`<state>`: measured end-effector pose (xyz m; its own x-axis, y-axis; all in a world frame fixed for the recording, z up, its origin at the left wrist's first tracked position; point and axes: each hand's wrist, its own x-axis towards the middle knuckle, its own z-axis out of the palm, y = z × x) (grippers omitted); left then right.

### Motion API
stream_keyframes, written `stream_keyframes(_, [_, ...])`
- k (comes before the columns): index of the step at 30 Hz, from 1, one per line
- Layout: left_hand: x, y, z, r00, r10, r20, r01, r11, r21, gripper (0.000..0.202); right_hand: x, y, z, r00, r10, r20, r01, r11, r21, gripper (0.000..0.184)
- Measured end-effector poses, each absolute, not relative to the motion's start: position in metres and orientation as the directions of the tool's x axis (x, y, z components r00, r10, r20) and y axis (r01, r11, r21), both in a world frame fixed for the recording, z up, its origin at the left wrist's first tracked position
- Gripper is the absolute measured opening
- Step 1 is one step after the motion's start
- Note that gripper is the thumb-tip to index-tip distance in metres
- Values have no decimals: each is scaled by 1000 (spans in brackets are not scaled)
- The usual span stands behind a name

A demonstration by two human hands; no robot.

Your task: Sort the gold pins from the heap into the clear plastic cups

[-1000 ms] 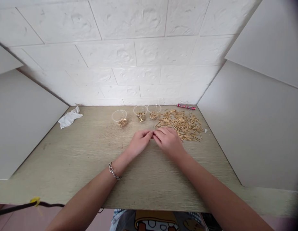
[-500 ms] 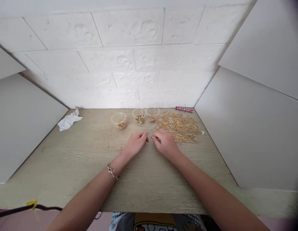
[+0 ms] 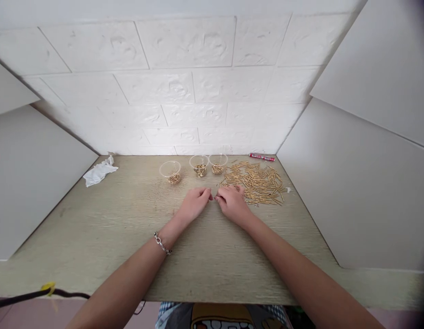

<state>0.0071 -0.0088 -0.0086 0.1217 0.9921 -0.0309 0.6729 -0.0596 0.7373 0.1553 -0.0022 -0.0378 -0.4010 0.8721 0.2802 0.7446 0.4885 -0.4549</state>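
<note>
My left hand point(image 3: 194, 203) and my right hand point(image 3: 233, 204) nearly meet over the middle of the table. Both are closed, with thumb and fingers pinched together. Whatever lies between the fingertips is too small or hidden to name. Just beyond my right hand spreads a flat heap of thin gold-coloured metal pins point(image 3: 263, 185). Behind my hands stand three clear plastic cups: a left cup point(image 3: 170, 169), a middle cup point(image 3: 198, 161) and a right cup point(image 3: 218, 160). Small gold-coloured pieces lie in the bottom of each.
Brown specks point(image 3: 160, 189) are scattered around the left cup. A crumpled white tissue point(image 3: 100, 172) lies at the far left, a red wrapped stick point(image 3: 262, 157) at the back right. White panels flank the table point(image 3: 95, 237), and a dark cable point(image 3: 23, 299) runs along its front left.
My two hands have come slightly closer together, and the fingers of my right hand have shifted a little. The cups and the pin heap stay where they were.
</note>
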Motion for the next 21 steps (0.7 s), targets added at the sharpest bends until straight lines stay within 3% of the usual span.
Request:
stream_keyframes(3, [6, -8, -10, 147, 989, -13, 687, -93, 720, 39, 155, -2, -39, -413, 868, 275, 750, 496, -438, 12])
stream_keyframes(7, [6, -9, -12, 233, 971, 62, 663, -205, 720, 22, 155, -4, -38, -385, 870, 309, 752, 490, -442, 14])
stream_keyframes(15, [9, -12, -16, 267, 958, 106, 601, -251, 759, 29, 154, -9, -32, -249, 883, 398, 762, 432, -482, 24])
stream_keyframes(21, [8, -14, -16, 263, 955, 134, 620, -274, 736, 37, 153, -14, -29, -255, 868, 427, 741, 459, -490, 28])
